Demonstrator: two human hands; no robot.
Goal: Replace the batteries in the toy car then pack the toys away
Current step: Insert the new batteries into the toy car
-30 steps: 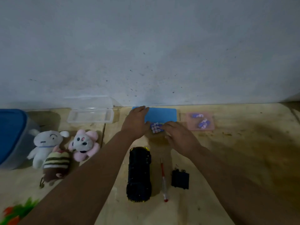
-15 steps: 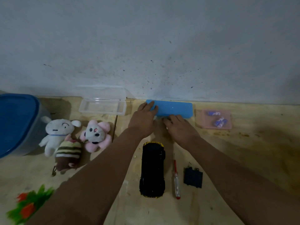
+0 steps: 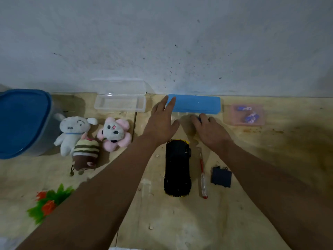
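Observation:
The black toy car [image 3: 177, 166] lies on the wooden table, yellow trim at its far end. To its right are a red-handled screwdriver [image 3: 202, 175] and a dark battery cover [image 3: 221, 176]. My left hand [image 3: 160, 121] is spread flat, its fingertips touching the left end of a blue case [image 3: 196, 104] by the wall. In front of that case my right hand [image 3: 210, 131] is curled over batteries [image 3: 199, 119]; only a small blue-purple bit shows between the fingers. More batteries [image 3: 249, 117] lie in a pink tray [image 3: 228, 115] to the right.
A clear open box [image 3: 119, 104] stands by the wall. A blue-lidded bin [image 3: 21, 121] is at far left. A white plush [image 3: 73, 131], a pink plush [image 3: 114, 133] and a striped brown plush [image 3: 85, 155] lie left of the car. A green-orange toy plant [image 3: 47, 202] is nearer.
The battery pack that showed between both hands a second ago is now mostly hidden under my right hand. My left hand has opened and reached onto the blue case.

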